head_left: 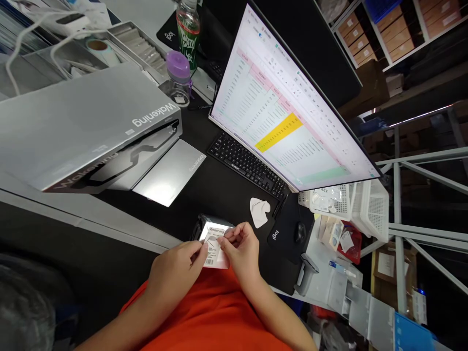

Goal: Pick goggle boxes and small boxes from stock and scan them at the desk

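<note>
In front of my body a small silver-and-black box (pixel 224 264) marked "Wakening" rests at the desk's front edge. A white label (pixel 210 259) with fine print and a barcode lies against its pale face. My left hand (pixel 179 268) is closed, thumb and forefinger pinched at the label's left edge. On the opposite side my right hand (pixel 243 251) is closed too, its thumb and forefinger at the label's upper right edge. Whether the label is fully flat on the box I cannot tell. Part of the box is hidden behind my fingers.
Large grey "Wakening" boxes (pixel 84 112) and a flat silver box (pixel 170 173) stand at left. A white paper scrap (pixel 259 212) lies below the keyboard (pixel 248 165) and monitor (pixel 285 112). Right are a mouse (pixel 300 232), a grey scanner (pixel 306 274) and white baskets (pixel 371 209).
</note>
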`<state>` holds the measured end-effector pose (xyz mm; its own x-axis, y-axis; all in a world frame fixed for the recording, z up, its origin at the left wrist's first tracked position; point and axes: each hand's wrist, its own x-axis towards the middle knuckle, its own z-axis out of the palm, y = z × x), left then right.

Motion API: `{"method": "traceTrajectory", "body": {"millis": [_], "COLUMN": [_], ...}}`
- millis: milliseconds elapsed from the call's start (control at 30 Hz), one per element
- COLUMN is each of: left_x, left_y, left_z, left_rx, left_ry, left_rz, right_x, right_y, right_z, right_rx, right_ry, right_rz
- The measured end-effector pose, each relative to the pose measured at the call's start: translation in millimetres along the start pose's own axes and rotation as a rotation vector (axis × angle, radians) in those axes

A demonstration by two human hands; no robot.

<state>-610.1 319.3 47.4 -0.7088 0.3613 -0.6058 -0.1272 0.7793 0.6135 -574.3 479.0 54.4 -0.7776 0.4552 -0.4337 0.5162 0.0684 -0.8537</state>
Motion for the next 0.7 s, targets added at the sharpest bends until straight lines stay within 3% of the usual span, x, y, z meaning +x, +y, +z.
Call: {"method": "traceTrajectory", "body": {"millis": [700], "left_x": [4.7], "left_y": [4.8], "left_z": [-8.0], "left_rx": [0.036], "left_ry": [-0.092], "left_rz": [-0.045], "right_x": [1.5], "right_y": [-3.1], "right_z": [3.5], "right_rx": [-0.070], "right_ry": [0.015], "right_rz": [-0.031]}}
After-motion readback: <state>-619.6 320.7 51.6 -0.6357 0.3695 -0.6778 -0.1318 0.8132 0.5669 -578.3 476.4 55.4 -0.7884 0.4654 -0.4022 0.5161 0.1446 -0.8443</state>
